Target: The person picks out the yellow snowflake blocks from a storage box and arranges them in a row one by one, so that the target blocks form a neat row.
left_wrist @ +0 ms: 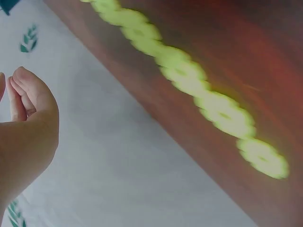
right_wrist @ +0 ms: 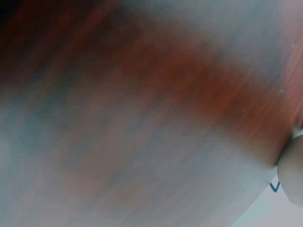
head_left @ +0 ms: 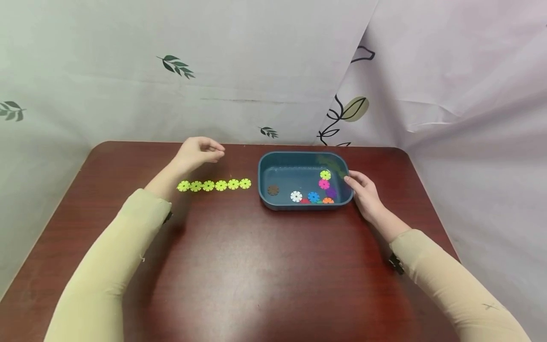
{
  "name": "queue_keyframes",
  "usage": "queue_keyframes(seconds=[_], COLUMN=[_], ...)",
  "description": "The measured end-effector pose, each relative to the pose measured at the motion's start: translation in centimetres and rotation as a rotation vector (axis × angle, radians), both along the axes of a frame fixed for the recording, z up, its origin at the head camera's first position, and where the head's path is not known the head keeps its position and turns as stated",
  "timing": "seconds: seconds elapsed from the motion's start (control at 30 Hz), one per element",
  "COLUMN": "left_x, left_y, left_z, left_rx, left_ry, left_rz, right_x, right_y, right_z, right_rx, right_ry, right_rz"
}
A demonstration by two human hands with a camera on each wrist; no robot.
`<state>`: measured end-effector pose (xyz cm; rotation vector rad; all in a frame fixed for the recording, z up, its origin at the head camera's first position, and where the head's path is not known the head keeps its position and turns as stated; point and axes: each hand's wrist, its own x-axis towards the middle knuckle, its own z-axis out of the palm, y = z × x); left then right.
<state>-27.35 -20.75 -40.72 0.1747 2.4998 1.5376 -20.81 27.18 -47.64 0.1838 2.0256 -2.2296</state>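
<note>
My left hand (head_left: 200,151) hovers over the far left part of the table, its fingers loosely bent with a gap to the thumb and nothing between them. Just in front of it lies a row of several yellow-green notched discs (head_left: 221,185), edge to edge. In the left wrist view the same disc row (left_wrist: 222,116) runs diagonally, blurred, apart from the hand. My right hand (head_left: 365,192) grips the right end of a dark blue plastic basin (head_left: 303,207), thumb at the rim and fingers along the outside. Only a sliver of that hand shows in the right wrist view.
Inside the basin lie a brown disc (head_left: 273,190), a white disc (head_left: 296,196), a blue disc (head_left: 314,196), a pink disc (head_left: 324,184) and several others. The reddish-brown table (head_left: 239,266) ends at a pale leaf-printed curtain (head_left: 239,71) behind and to the right.
</note>
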Motion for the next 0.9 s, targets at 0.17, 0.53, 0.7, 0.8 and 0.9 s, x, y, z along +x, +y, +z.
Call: queue_keyframes(seconds=[0.17,0.53,0.7,0.8,0.9], left_x=[-0.8,-2.2,-2.3,-2.5,-2.6], left_y=[3.1,9.9,12.4,13.7,15.0], left_z=[0.9,1.7,1.9,1.8,1.7], left_rx=[0.053,0.042,0.041,0.013,-0.022], left_ry=[0.010,0.051,0.058,0.071,0.086], left_rz=[-0.033,-0.150,-0.209,-0.242,-0.273], right_x=[-0.1,-0.2,-0.1,-0.2,-0.2], right_y=[0.0,-0.1,-0.1,-0.2,-0.2], right_z=[0.0,0.0,0.1,0.1,0.0], right_rx=[0.004,-0.017,-0.016,-0.015,-0.011], right_ry=[0.002,-0.001,-0.005,-0.002,0.001], right_rz=[0.003,-0.009,-0.011,-0.012,-0.012])
